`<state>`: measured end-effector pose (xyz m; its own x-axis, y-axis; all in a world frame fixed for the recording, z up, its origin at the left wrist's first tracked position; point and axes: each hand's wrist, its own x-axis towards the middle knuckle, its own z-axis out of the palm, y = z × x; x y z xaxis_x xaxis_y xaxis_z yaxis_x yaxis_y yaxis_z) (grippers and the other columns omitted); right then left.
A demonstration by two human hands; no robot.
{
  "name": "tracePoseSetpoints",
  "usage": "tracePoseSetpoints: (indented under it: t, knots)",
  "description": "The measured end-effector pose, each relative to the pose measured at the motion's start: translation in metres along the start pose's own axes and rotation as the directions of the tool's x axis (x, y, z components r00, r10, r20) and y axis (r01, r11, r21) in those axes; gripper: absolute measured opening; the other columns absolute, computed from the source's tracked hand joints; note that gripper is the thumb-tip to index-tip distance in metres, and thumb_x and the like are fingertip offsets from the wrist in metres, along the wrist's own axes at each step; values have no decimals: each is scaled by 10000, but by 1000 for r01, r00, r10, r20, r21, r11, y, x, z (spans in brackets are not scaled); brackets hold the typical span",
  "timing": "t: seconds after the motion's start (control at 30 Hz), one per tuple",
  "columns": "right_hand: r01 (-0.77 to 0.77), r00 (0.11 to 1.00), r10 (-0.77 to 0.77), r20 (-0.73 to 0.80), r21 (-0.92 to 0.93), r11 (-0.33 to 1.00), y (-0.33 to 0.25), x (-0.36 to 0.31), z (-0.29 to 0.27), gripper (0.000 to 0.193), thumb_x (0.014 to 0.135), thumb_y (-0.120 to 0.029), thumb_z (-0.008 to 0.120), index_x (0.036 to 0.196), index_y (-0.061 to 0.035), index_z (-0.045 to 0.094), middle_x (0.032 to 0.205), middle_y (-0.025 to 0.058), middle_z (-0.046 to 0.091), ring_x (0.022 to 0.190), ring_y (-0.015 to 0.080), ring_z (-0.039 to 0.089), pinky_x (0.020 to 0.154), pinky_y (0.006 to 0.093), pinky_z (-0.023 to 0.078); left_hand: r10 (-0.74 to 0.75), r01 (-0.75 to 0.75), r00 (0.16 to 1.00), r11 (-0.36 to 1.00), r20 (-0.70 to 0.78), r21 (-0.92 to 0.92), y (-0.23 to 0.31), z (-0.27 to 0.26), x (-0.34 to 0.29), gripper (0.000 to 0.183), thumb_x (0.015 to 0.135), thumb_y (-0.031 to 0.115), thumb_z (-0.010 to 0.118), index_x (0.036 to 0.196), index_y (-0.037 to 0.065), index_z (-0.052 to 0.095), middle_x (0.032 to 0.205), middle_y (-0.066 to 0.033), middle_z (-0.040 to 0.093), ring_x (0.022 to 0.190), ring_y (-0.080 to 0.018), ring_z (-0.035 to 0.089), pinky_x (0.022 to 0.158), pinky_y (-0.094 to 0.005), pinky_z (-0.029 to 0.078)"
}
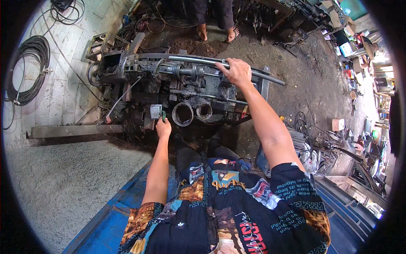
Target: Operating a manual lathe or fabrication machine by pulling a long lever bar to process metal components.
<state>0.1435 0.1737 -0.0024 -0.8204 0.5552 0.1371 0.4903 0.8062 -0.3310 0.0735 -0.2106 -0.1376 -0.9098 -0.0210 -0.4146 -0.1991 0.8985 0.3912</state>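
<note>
A long, dirty metal machine (207, 89) with a shaft and round collars lies across the space before me. My right hand (237, 72) is closed on a long metal rod (192, 59) at its far side; the rod reaches past my hand to the right. Nearer to me, my left hand (163, 127) is closed round a small green handle (163, 115) beside a silver block (156, 111). Right of that hand, two round cups, a larger cup (183, 114) and a smaller cup (204, 112), sit at the machine's near side.
Another person's sandalled feet (230, 35) stand beyond the machine. A coiled black cable (31, 70) hangs on the left wall, above a low beam (76, 131). Metal bars (302, 146) and clutter lie at right. A blue surface (105, 224) is below me.
</note>
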Motion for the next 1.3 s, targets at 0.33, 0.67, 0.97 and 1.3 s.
tracePoseSetpoints:
  t: [0.33, 0.67, 0.97, 1.3]
  knots:
    - [30, 999, -30, -19, 3, 1000, 0, -2, -2, 650, 838, -677, 528, 872, -49, 692, 890, 153, 694, 900, 307, 654, 823, 412, 505, -12, 12, 1000, 1000, 0, -13, -5, 3, 1, 439, 955, 356, 478, 1262, 61, 585, 1155, -275, 616, 1097, -444, 570, 940, -509, 449]
    - [23, 1000, -23, 8, 6, 1000, 2, -1, -1, 671, 834, -697, 516, 927, -56, 690, 934, 145, 694, 945, 296, 645, 858, 414, 490, -25, 25, 999, 1000, 43, 0, -6, 3, -1, 460, 955, 359, 476, 1285, 53, 571, 1196, -269, 601, 1117, -433, 563, 949, -498, 448]
    - [3, 1000, -3, 31, -11, 1000, 2, -2, -3, 664, 829, -696, 523, 924, -60, 691, 947, 139, 693, 963, 289, 641, 857, 406, 489, -43, 42, 998, 999, 36, 16, 3, 0, -7, 438, 949, 350, 482, 1249, 49, 589, 1149, -274, 620, 1080, -448, 576, 927, -508, 457]
    - [0, 1000, 0, 9, -4, 1000, 1, -2, -5, 660, 823, -698, 528, 893, -62, 688, 912, 128, 693, 938, 292, 641, 850, 411, 488, 4, -4, 1000, 1000, 17, -10, -4, 2, -7, 422, 951, 341, 477, 1218, 37, 597, 1123, -273, 629, 1061, -462, 576, 906, -519, 456]
